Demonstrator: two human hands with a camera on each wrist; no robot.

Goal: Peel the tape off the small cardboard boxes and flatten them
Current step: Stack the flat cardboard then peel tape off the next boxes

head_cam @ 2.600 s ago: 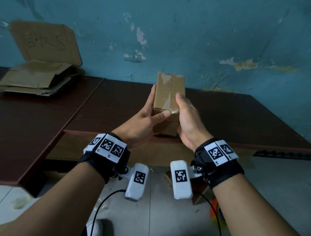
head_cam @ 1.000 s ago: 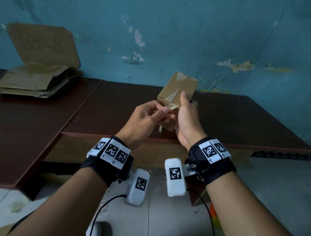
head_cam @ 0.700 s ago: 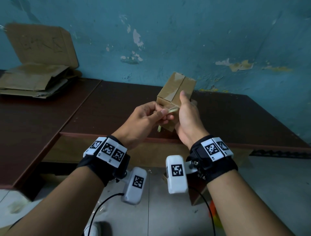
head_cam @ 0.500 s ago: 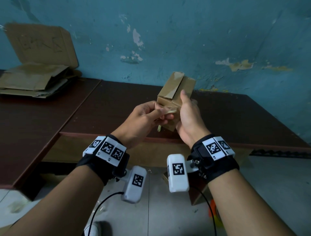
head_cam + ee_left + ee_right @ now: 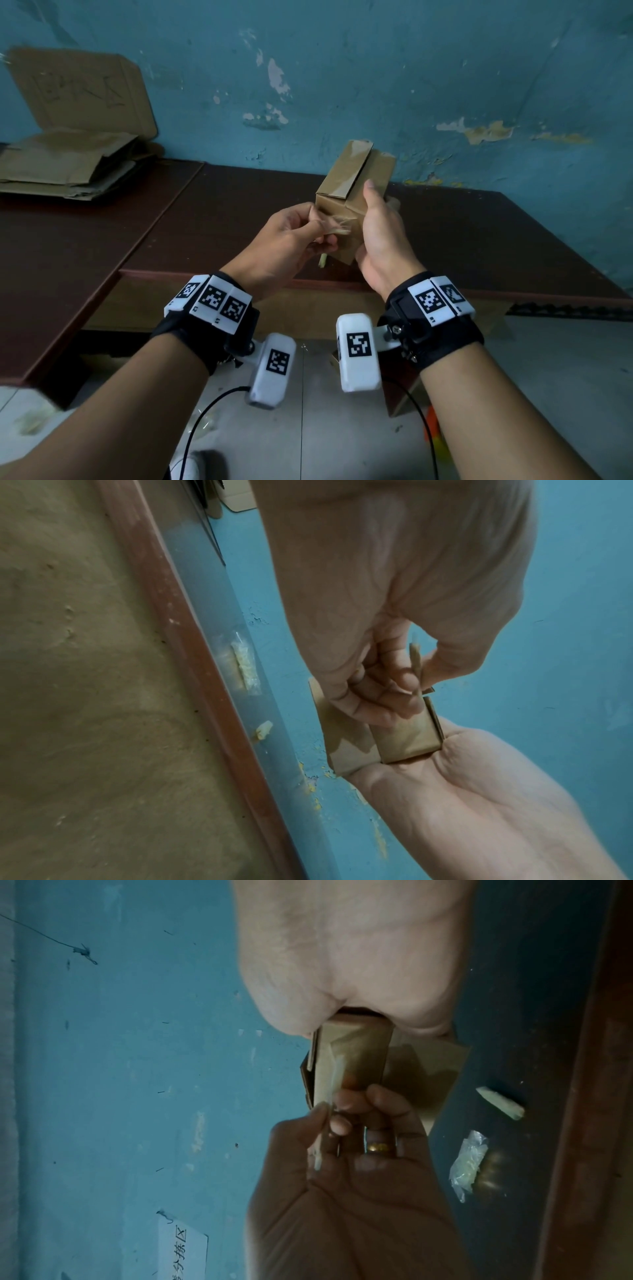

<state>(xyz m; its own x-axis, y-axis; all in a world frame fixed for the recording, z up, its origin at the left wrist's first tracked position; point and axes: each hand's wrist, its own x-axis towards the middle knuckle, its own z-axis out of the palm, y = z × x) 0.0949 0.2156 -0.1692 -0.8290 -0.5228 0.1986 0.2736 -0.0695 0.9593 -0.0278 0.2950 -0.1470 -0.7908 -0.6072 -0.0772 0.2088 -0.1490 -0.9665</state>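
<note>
A small brown cardboard box is held tilted above the dark table's front edge. My right hand grips its right side, thumb lying up along the top face. My left hand pinches a strip of clear tape at the box's near end, between thumb and forefinger. The tape stretches from the box to the pinching fingers of the left hand. The top flaps have parted along the seam. In the left wrist view the left hand sits against the box.
Flattened cardboard is stacked at the back left of the dark brown table, against the peeling blue wall. Crumpled tape scraps lie on the table near its front edge. Tiled floor is below.
The box went from upright to tilted. My left hand moved from the box's side to pinch the tape at the near end and pulled it back; the top flaps have parted.
</note>
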